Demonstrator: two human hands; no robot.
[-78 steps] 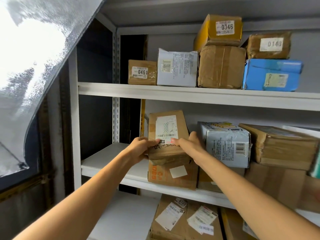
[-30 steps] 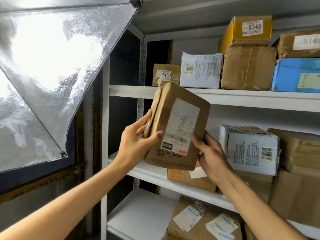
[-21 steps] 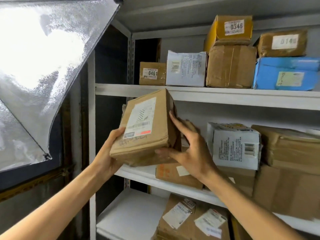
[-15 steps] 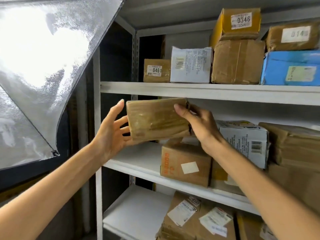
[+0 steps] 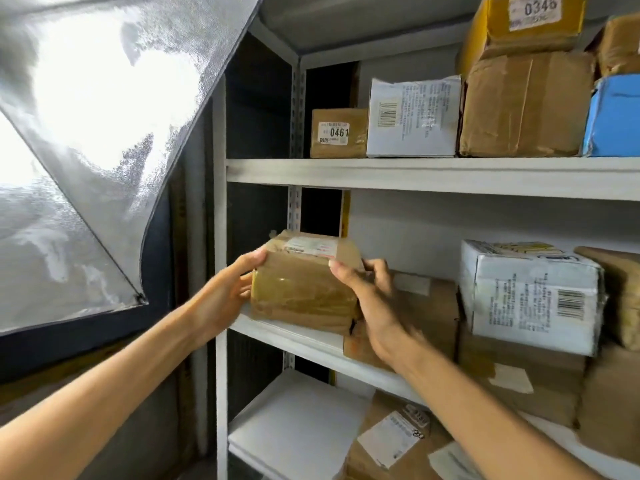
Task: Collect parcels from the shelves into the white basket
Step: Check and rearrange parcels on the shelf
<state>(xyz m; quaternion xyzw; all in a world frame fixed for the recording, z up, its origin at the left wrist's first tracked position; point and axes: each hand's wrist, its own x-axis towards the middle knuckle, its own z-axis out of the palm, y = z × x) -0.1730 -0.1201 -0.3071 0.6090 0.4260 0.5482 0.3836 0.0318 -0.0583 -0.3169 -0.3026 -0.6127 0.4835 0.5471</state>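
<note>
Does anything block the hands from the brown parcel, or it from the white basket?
Nothing blocks the hands: the left hand and right hand both grip the brown taped parcel at the middle shelf. The white basket is out of view, so that path cannot be judged.

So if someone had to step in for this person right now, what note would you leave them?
Left hand: grips the brown taped parcel at its left side.
Right hand: grips its right side.
The parcel is at the left end of the middle shelf, low over it or resting on it; I cannot tell which.
White basket: not in view.
Done: nothing that shows.
Left: carry this parcel to the basket, then probably more from the shelves, such as the 0461 box above.
</note>
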